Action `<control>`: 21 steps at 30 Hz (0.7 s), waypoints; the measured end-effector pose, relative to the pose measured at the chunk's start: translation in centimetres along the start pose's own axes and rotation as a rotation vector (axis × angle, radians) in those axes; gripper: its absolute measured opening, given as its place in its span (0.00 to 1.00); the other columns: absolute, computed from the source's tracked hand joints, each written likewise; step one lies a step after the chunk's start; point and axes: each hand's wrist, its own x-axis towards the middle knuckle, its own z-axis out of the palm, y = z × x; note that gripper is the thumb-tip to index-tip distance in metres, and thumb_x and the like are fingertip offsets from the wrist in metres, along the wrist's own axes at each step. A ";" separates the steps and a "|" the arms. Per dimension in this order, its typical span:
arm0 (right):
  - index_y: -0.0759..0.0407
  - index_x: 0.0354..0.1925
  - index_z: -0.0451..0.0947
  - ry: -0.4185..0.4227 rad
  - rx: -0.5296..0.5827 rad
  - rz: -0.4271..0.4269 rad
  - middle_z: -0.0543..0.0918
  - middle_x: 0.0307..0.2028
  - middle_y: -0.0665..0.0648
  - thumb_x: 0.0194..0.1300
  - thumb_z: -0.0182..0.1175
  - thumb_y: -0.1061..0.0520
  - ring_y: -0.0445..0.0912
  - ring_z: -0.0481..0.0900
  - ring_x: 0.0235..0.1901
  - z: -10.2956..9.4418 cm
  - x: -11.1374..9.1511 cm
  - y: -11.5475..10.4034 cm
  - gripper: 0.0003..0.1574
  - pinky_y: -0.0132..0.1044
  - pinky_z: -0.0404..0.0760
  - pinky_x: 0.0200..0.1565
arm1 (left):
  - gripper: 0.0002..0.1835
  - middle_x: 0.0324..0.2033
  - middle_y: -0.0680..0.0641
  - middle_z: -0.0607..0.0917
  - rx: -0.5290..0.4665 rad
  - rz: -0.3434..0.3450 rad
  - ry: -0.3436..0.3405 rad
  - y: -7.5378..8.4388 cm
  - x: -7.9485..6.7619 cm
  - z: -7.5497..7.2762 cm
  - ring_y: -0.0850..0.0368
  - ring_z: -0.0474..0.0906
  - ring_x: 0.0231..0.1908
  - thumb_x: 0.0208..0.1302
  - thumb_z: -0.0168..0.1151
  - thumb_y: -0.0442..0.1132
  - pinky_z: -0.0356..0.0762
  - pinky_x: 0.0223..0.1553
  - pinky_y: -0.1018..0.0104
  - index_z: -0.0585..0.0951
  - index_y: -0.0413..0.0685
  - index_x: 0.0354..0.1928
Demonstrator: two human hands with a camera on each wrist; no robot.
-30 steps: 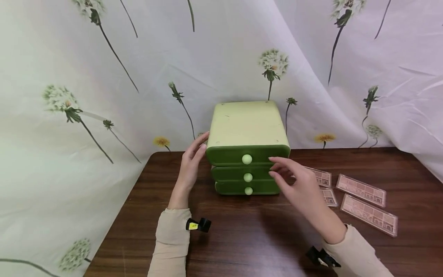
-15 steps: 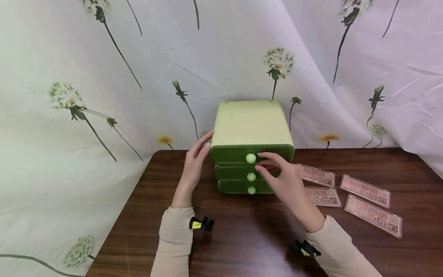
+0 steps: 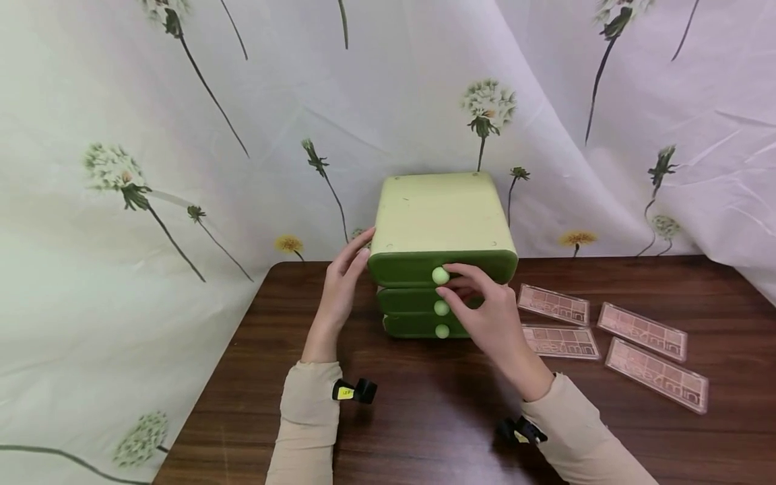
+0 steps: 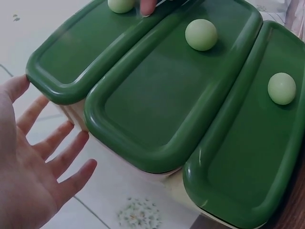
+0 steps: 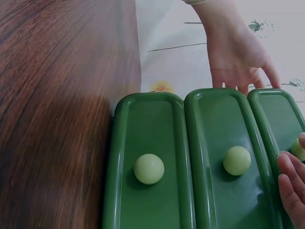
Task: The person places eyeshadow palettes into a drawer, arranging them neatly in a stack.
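Observation:
A small chest has a pale yellow-green top [image 3: 442, 212], with three green drawer fronts stacked below it. My left hand [image 3: 338, 289] rests against the chest's left side; the left wrist view shows its fingers spread, fingertips at the side and the top drawer's corner. At the top drawer [image 3: 394, 269] is my right hand [image 3: 491, 310], index finger and thumb parted on either side of the round knob [image 3: 440, 275]. The index fingertip is right at the knob, and the thumb tip sits just below it. Two lower knobs [image 5: 149, 169] show uncovered in the right wrist view.
Several flat pinkish makeup palettes [image 3: 657, 374] lie on the dark wooden table [image 3: 394, 404] to the chest's right. A white cloth with dandelion prints [image 3: 242, 135] hangs behind and down the left side.
My right hand has moved left across the drawer fronts to the top knob. The left hand keeps its place at the chest's side. The drawers look unmoved.

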 end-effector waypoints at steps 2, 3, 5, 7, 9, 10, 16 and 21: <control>0.57 0.51 0.82 0.010 0.011 -0.010 0.88 0.33 0.52 0.58 0.72 0.65 0.42 0.85 0.28 0.2 0.1 -0.1 0.22 0.32 0.82 0.33 | 0.22 0.67 0.56 0.71 -0.007 0.011 -0.003 0.0 0.0 0.0 0.58 0.69 0.63 0.78 0.48 0.45 0.67 0.61 0.54 0.72 0.55 0.70; 0.56 0.51 0.83 0.015 0.013 -0.012 0.88 0.33 0.51 0.58 0.72 0.64 0.42 0.85 0.28 0.4 0.2 -0.1 0.22 0.32 0.82 0.33 | 0.22 0.67 0.56 0.72 -0.009 0.015 -0.004 0.0 0.0 0.0 0.58 0.69 0.63 0.78 0.48 0.45 0.67 0.60 0.54 0.72 0.55 0.70; 0.56 0.50 0.83 0.027 0.012 -0.012 0.88 0.32 0.50 0.58 0.72 0.64 0.41 0.85 0.28 0.6 0.3 -0.1 0.20 0.33 0.82 0.32 | 0.22 0.67 0.56 0.72 -0.007 0.018 -0.001 0.0 0.0 0.0 0.59 0.69 0.63 0.78 0.48 0.46 0.67 0.60 0.54 0.72 0.55 0.70; 0.55 0.49 0.84 0.036 0.007 -0.005 0.88 0.32 0.49 0.58 0.72 0.63 0.41 0.84 0.28 0.7 0.3 -0.1 0.19 0.32 0.81 0.32 | 0.22 0.67 0.57 0.72 -0.003 0.011 0.004 0.1 0.0 0.0 0.59 0.68 0.64 0.78 0.48 0.46 0.67 0.60 0.54 0.72 0.55 0.70; 0.55 0.49 0.84 0.039 0.003 0.005 0.87 0.32 0.49 0.58 0.72 0.63 0.41 0.84 0.28 0.8 0.3 -0.1 0.18 0.32 0.81 0.32 | 0.23 0.67 0.57 0.72 0.006 -0.001 0.008 0.2 -0.1 -0.1 0.60 0.68 0.64 0.77 0.49 0.47 0.67 0.60 0.54 0.72 0.56 0.70; 0.55 0.48 0.84 0.039 0.002 0.009 0.87 0.32 0.49 0.58 0.72 0.63 0.41 0.84 0.28 0.8 0.3 -0.1 0.18 0.32 0.81 0.32 | 0.23 0.67 0.57 0.72 0.010 -0.006 0.010 0.3 -0.1 -0.1 0.60 0.68 0.63 0.77 0.49 0.48 0.67 0.60 0.54 0.72 0.56 0.70; 0.56 0.47 0.84 0.046 -0.024 0.009 0.87 0.30 0.49 0.57 0.73 0.62 0.40 0.83 0.27 0.8 0.1 -0.4 0.18 0.32 0.81 0.32 | 0.23 0.67 0.57 0.71 0.003 -0.017 0.002 0.3 0.0 -0.2 0.59 0.69 0.63 0.77 0.49 0.48 0.66 0.63 0.53 0.72 0.56 0.70; 0.57 0.46 0.84 0.040 -0.066 -0.038 0.86 0.30 0.50 0.55 0.74 0.65 0.39 0.83 0.26 0.4 -0.4 -0.6 0.19 0.30 0.81 0.31 | 0.23 0.67 0.57 0.71 -0.015 -0.022 -0.007 0.2 0.0 -0.1 0.58 0.70 0.62 0.77 0.50 0.48 0.66 0.63 0.54 0.72 0.56 0.70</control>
